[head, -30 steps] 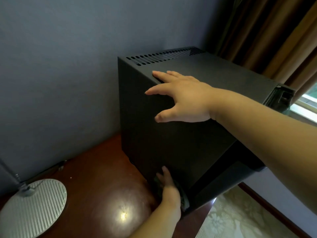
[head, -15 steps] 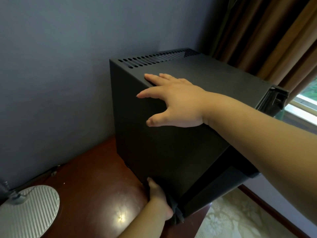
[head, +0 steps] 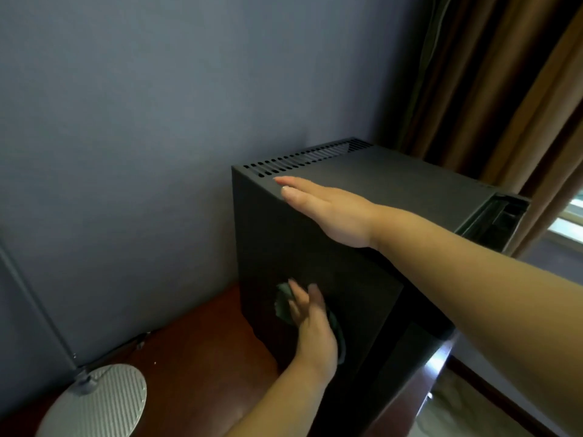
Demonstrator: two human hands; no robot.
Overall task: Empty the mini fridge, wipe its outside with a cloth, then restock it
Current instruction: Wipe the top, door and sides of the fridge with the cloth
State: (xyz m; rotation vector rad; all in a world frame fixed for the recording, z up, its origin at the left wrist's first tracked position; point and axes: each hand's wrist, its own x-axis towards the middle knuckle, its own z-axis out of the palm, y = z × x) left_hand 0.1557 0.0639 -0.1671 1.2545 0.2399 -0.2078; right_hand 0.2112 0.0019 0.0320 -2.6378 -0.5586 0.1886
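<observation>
Mid-wipe, the flat-fingered left grip [head: 310, 329] pressed a dark cloth [head: 283, 302] against the mini fridge [head: 347, 279] while the open right grip [head: 331, 206] steadied its top; firm strokes across the remaining panels seemed next.

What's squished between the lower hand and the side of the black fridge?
A dark green cloth. The head view shows the left hand pressing it flat against the side of the mini fridge.

1. The mini fridge [head: 394, 181] stands at the right edge of the desk [head: 195, 351].
2. The lamp base [head: 97, 402] sits near the desk's left edge, well apart from the fridge.
3. The right hand [head: 331, 209] lies on the fridge's top.
4. The left hand [head: 310, 326] presses a cloth [head: 282, 302] against its left side.
</observation>
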